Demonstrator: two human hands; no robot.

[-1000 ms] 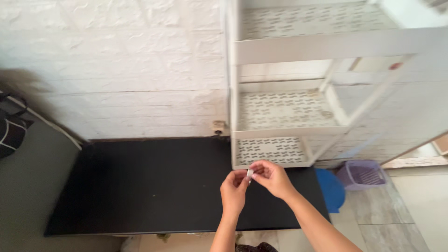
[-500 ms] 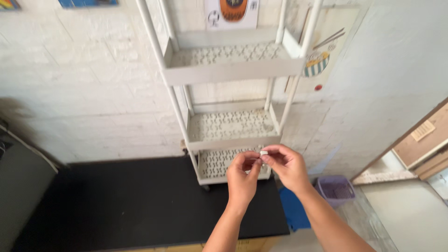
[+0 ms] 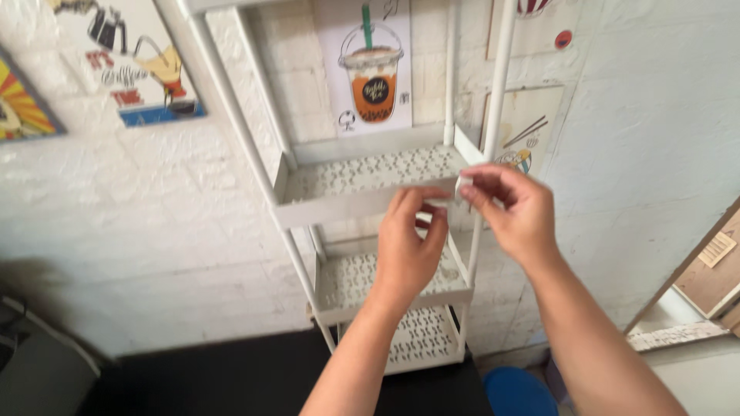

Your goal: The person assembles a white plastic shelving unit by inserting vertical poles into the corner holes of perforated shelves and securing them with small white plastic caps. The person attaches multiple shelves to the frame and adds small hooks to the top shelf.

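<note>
- Hands raised in front of a white tiered shelf rack (image 3: 362, 185) that stands against a white brick wall (image 3: 139, 231).
- The right hand (image 3: 512, 212) pinches a small white piece (image 3: 464, 185) between thumb and forefinger, fingers closed tight on it, at the front right corner of the rack's upper tray.
- The left hand (image 3: 408, 246) is just beside it, fingers curled and loosely parted; whether it touches the piece cannot be told.
- Two more perforated trays sit lower on the rack, above a black table (image 3: 231, 377).
- Posters hang on the wall: a drink cup (image 3: 371, 65) behind the rack, coffee pots (image 3: 142, 65) to the left.
- A blue round object (image 3: 520, 391) lies at the bottom.
</note>
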